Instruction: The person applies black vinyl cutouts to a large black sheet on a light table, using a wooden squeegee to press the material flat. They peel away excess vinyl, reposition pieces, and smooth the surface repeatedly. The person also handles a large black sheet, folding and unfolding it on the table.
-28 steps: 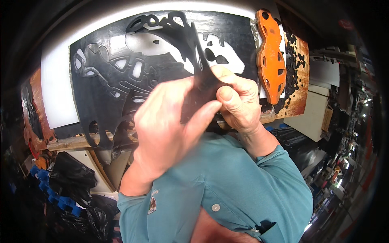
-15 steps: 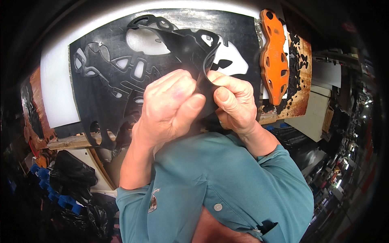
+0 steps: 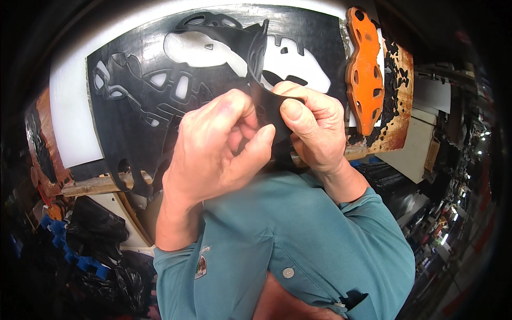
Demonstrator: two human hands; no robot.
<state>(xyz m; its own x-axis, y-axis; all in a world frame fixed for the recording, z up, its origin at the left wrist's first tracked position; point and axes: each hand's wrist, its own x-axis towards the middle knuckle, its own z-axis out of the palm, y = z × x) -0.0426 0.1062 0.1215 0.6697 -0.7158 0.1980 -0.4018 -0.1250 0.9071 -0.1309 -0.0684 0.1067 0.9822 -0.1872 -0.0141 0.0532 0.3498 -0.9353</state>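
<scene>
A thin, flexible black sheet piece (image 3: 257, 61) with cut-out openings stands bent up from a larger black cut sheet (image 3: 312, 29) on the table. My right hand (image 3: 316, 120) pinches its near edge between thumb and fingers. Close to the left of that piece is my left hand (image 3: 213, 144), its fingers loosely curled and the thumb apart from them. Nothing plainly shows in the left hand, though its inner fingers are partly shaded. White backing (image 3: 194, 50) shows through the large openings in the sheet.
An orange cutting die (image 3: 365, 80) with several holes lies at the right. Beyond it, small black scraps (image 3: 393, 80) cover a worn brown board. A white panel (image 3: 69, 112) borders the sheet at the left. Below left are black plastic bags (image 3: 93, 224) and blue bins (image 3: 58, 234).
The lifted black piece has swung more upright and bared more white behind it. My left hand has loosened, its thumb parting from the fingers. My right hand keeps its pinch, slightly farther right.
</scene>
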